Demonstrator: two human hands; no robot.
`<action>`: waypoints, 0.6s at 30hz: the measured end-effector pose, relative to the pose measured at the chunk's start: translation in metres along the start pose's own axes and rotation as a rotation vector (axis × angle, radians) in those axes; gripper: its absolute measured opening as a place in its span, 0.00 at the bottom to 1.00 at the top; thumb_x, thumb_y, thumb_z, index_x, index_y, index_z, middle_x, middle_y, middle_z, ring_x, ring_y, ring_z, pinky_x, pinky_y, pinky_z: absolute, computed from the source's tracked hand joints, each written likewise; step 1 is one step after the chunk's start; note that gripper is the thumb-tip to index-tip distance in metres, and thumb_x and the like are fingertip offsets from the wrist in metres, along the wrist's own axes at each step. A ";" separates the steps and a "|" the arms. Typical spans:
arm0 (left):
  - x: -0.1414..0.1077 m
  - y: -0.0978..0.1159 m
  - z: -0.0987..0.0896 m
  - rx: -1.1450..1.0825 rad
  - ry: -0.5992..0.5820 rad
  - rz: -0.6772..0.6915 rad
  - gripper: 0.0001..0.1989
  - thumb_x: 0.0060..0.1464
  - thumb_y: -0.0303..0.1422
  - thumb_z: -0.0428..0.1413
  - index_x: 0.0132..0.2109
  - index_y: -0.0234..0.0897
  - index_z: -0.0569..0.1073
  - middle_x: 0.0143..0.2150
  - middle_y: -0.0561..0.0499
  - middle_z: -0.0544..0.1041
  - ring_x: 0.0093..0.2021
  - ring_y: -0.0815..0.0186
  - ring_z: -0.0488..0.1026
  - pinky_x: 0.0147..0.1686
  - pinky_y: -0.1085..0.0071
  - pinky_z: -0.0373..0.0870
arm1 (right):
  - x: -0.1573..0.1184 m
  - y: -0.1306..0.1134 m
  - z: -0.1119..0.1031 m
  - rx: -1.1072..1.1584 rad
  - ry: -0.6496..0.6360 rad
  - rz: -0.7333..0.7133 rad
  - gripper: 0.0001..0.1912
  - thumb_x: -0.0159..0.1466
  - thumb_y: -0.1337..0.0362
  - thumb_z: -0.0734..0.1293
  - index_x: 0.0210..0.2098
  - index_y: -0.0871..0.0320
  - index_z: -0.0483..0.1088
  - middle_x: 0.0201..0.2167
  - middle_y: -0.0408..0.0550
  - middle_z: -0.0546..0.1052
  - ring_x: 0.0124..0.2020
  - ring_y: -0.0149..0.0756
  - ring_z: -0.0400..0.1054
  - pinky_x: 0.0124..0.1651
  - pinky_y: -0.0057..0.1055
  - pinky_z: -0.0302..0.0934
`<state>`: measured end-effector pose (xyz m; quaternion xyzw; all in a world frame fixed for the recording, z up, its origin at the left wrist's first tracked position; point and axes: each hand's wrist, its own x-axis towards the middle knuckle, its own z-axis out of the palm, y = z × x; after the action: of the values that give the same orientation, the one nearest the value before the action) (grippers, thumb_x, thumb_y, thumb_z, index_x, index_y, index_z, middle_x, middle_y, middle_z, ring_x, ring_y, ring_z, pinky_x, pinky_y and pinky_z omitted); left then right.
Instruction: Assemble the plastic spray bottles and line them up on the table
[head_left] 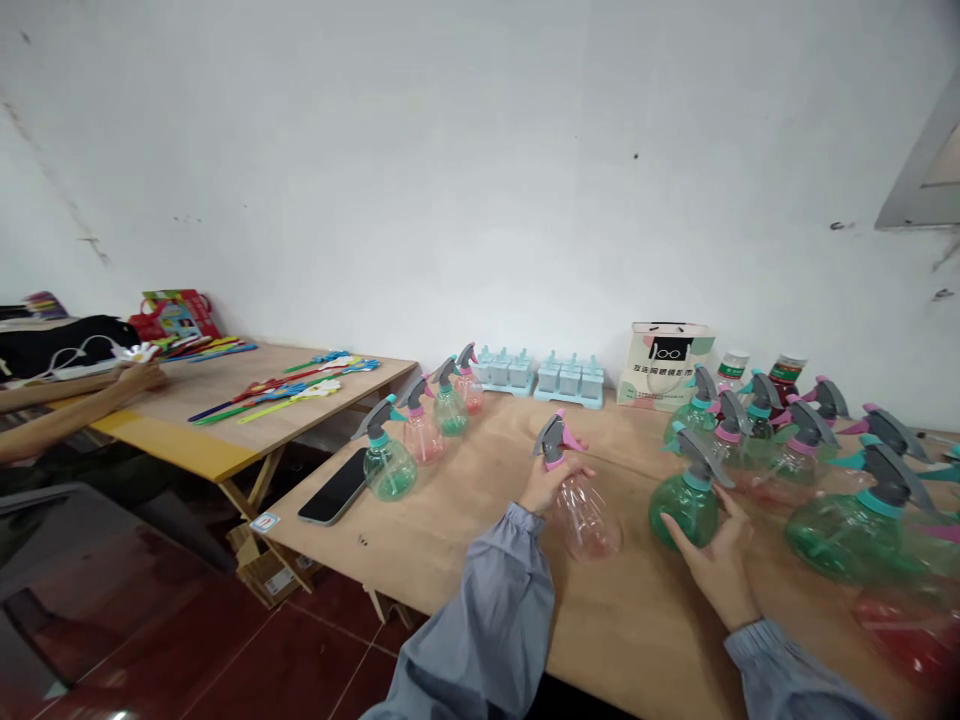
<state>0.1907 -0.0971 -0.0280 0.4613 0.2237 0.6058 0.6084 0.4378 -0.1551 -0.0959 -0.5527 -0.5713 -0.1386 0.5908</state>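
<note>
I have the left hand (553, 486) wrapped round the neck of a pink spray bottle (589, 522) and the right hand (718, 560) gripping a green spray bottle (681, 508), thumb in front, both behind the table's (480, 470) front edge. Leftward, I see wide tabletop before the phone (337, 487); rightward, crowded bottles (840, 535) leave me little room.

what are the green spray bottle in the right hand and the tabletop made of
The green spray bottle is probably plastic, glossy and see-through, with highlights on its tinted wall. The tabletop may be wooden board or covered with paper; it looks brown and mostly dull.
</note>
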 end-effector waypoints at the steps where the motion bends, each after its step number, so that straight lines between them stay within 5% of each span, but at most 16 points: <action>1: 0.000 -0.001 0.000 0.006 0.015 -0.005 0.27 0.35 0.44 0.71 0.41 0.35 0.74 0.39 0.48 0.80 0.30 0.64 0.79 0.40 0.64 0.73 | -0.001 -0.005 0.004 0.001 0.005 -0.010 0.43 0.57 0.43 0.71 0.61 0.63 0.59 0.53 0.63 0.67 0.54 0.56 0.63 0.57 0.59 0.58; 3: -0.002 0.000 0.000 0.015 0.011 -0.017 0.24 0.34 0.43 0.71 0.37 0.35 0.73 0.35 0.51 0.78 0.29 0.65 0.78 0.40 0.63 0.73 | -0.004 -0.008 0.010 0.018 0.001 -0.020 0.42 0.58 0.44 0.70 0.62 0.63 0.59 0.53 0.63 0.67 0.54 0.55 0.63 0.56 0.58 0.59; 9: -0.011 0.007 0.008 0.016 -0.105 -0.027 0.27 0.39 0.41 0.69 0.47 0.37 0.75 0.47 0.45 0.80 0.30 0.65 0.77 0.40 0.64 0.72 | -0.011 0.004 0.012 0.127 -0.053 0.035 0.44 0.56 0.46 0.73 0.63 0.61 0.55 0.55 0.61 0.64 0.55 0.52 0.63 0.58 0.56 0.60; 15: -0.010 0.005 0.008 -0.035 0.005 -0.049 0.23 0.34 0.41 0.70 0.37 0.36 0.74 0.34 0.51 0.78 0.27 0.66 0.76 0.36 0.66 0.72 | -0.014 0.009 0.012 0.147 -0.077 0.060 0.45 0.56 0.47 0.72 0.64 0.60 0.54 0.57 0.61 0.63 0.57 0.52 0.63 0.58 0.56 0.59; 18: -0.011 0.004 0.010 -0.013 -0.040 -0.026 0.24 0.34 0.42 0.70 0.39 0.36 0.75 0.37 0.49 0.80 0.28 0.66 0.76 0.38 0.65 0.73 | -0.014 0.009 0.012 0.152 -0.075 0.061 0.45 0.56 0.46 0.72 0.64 0.60 0.54 0.57 0.61 0.62 0.56 0.53 0.63 0.58 0.56 0.59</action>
<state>0.1953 -0.1107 -0.0229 0.4666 0.2136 0.5899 0.6234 0.4338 -0.1488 -0.1155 -0.5281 -0.5849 -0.0560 0.6131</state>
